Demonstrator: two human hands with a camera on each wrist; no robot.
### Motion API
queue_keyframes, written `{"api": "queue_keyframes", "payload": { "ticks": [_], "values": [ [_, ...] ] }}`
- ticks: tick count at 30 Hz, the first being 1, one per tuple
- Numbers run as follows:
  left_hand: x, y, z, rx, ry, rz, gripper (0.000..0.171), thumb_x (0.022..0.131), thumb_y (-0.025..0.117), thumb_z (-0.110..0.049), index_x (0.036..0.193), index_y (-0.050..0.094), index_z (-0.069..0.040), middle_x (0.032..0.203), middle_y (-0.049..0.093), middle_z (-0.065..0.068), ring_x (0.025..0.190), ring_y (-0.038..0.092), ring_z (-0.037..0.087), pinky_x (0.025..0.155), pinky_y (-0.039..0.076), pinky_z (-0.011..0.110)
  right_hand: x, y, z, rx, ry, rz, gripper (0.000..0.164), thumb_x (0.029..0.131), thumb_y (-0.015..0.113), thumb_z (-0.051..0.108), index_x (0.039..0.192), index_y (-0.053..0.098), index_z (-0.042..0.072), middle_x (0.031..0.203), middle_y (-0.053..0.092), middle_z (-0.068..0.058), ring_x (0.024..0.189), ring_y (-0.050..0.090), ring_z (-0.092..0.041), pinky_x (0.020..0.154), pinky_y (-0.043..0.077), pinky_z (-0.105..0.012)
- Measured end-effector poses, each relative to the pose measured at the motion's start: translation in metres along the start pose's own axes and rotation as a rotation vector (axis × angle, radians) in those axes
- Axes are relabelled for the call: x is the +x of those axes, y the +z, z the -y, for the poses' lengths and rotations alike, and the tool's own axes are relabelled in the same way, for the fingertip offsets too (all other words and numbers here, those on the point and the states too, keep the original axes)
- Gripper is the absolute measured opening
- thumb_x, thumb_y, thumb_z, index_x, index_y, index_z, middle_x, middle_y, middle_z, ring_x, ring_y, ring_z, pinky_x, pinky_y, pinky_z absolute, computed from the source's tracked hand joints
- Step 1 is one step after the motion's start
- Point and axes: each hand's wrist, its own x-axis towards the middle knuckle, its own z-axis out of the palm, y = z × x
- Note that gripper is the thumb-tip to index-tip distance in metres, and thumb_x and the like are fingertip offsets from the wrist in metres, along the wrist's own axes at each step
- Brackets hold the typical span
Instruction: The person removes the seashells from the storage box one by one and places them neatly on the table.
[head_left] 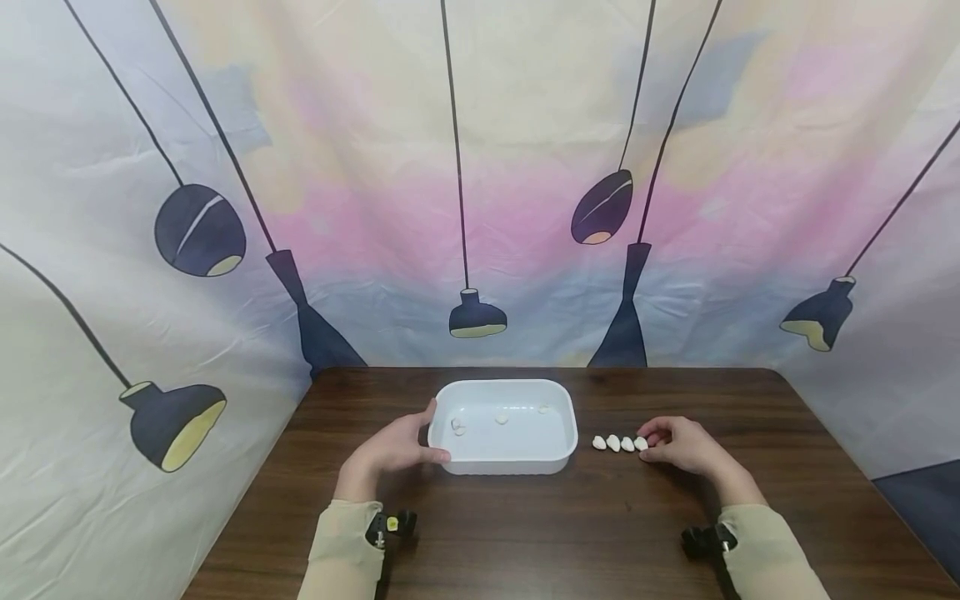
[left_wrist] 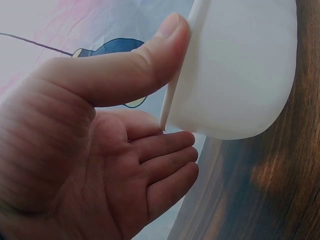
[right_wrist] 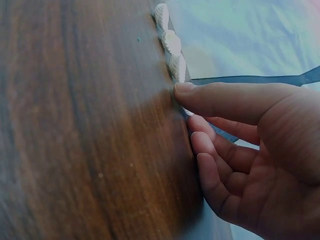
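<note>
A white rectangular plastic basin point(head_left: 501, 467) stands on the table, with several small pale pieces point(head_left: 502, 420) scattered on its floor. My left hand point(head_left: 393, 443) grips the basin's left end, thumb at the near corner and index finger farther back; in the left wrist view the thumb point(left_wrist: 150, 65) lies against the rim and the other fingers extend below it. To the basin's right, several small white ridged seashells point(head_left: 613, 443) lie in a row. At the row's right end, my right hand point(head_left: 690, 448) pinches the last seashell point(head_left: 641, 443), mostly covered by the thumb point(right_wrist: 215, 100) in the right wrist view.
The dark wooden table point(head_left: 495, 542) ends at a curtain point(head_left: 405, 250) printed with hanging lamps. A dark camera strap unit sits on each wrist. A tiny green speck point(right_wrist: 139, 39) shows on the wood in the right wrist view.
</note>
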Motion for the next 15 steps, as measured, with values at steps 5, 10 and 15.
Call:
{"api": "queue_keyframes", "payload": {
  "ticks": [5,10,15],
  "values": [
    [-0.0001,0.0002,0.0002,-0.004,0.0,-0.001,0.111,0.085,0.092,-0.036,0.168,0.027,0.0,0.165,0.043,0.023,0.15,0.044,0.041,0.118,0.037,0.064,-0.0006,-0.0004,0.0011,-0.01,0.0,-0.004,0.026,0.085,0.089,0.013,0.106,0.075,0.004,0.091,0.067,-0.002,0.085,0.061,-0.018,0.076,0.051,-0.037],
    [-0.0009,-0.0001,-0.0004,0.003,-0.001,-0.002,0.112,0.084,0.092,-0.038,0.167,0.028,0.0,0.165,0.043,0.023,0.15,0.045,0.042,0.118,0.038,0.065,-0.0011,-0.0009,0.0012,-0.012,-0.002,-0.004,0.027,0.085,0.09,0.013,0.106,0.075,0.004,0.091,0.067,-0.002,0.084,0.061,-0.018,0.075,0.051,-0.038],
    [-0.0008,0.0005,0.0002,0.003,0.001,-0.002,0.112,0.085,0.092,-0.038,0.167,0.028,0.0,0.165,0.043,0.022,0.149,0.045,0.041,0.118,0.038,0.064,-0.0017,-0.0049,-0.0005,-0.002,-0.021,0.019,0.033,0.085,0.091,0.016,0.11,0.075,0.003,0.094,0.068,-0.002,0.086,0.061,-0.017,0.076,0.05,-0.036]
  ]
}}
